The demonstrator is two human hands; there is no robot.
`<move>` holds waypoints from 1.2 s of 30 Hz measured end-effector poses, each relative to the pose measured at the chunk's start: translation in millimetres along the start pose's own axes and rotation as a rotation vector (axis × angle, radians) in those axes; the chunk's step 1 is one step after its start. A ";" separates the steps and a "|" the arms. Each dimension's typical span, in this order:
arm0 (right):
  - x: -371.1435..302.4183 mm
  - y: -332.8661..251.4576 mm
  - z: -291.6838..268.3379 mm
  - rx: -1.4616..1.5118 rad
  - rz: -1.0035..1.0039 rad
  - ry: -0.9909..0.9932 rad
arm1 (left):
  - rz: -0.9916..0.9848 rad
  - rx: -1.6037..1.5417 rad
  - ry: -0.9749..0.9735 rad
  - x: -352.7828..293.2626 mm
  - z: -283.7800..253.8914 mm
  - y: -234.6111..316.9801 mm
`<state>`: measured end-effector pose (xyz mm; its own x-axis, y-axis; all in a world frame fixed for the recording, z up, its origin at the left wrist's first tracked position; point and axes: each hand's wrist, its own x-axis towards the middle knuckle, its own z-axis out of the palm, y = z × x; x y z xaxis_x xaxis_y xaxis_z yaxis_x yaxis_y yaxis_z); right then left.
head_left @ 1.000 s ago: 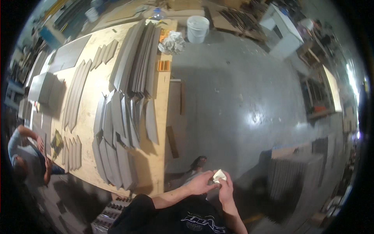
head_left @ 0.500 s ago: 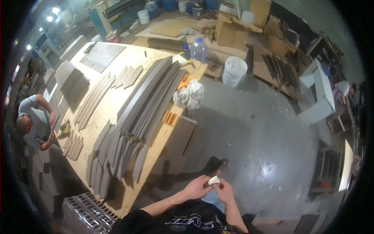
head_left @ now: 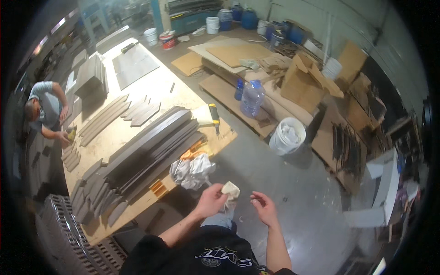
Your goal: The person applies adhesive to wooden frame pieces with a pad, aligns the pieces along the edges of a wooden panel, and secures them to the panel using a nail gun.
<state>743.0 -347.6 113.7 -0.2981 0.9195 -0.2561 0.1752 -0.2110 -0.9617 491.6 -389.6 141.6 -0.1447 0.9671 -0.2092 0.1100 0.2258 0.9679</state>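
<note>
In front of my body, my left hand is closed on a small cream-coloured folded piece, cloth or paper, I cannot tell which. My right hand is apart from it to the right, fingers loosely bent and separated, with nothing visible in them. Just beyond my left hand, a crumpled white rag hangs at the edge of the wooden worktable. Beside the rag, a stack of long grey slats lies across the table.
A yellow-and-black tool lies at the table corner. A white bucket and a large clear bottle stand beyond it, near cardboard boxes. Another person works at the table's left side. A ridged stack stands near left.
My hands were together on the cream-coloured piece; the right has let go and moved away to the right. The left has lifted the piece farther forward. The view has turned.
</note>
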 end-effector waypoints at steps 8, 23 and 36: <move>138.8 189.7 -188.9 -0.414 0.487 0.021 | -0.015 0.087 0.505 244.3 -17.0 26.6; 634.1 166.5 -360.6 -1.032 0.265 -0.481 | -0.383 -0.095 1.492 446.5 -109.1 0.6; 785.3 -240.0 324.6 -0.609 -0.436 -1.540 | -0.700 -0.236 1.870 512.4 -74.4 36.0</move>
<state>162.3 317.5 111.5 -0.9137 -0.3500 -0.2066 0.0381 0.4324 -0.9009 348.3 105.4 79.7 -0.7632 -0.5906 -0.2620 -0.4930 0.2702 0.8270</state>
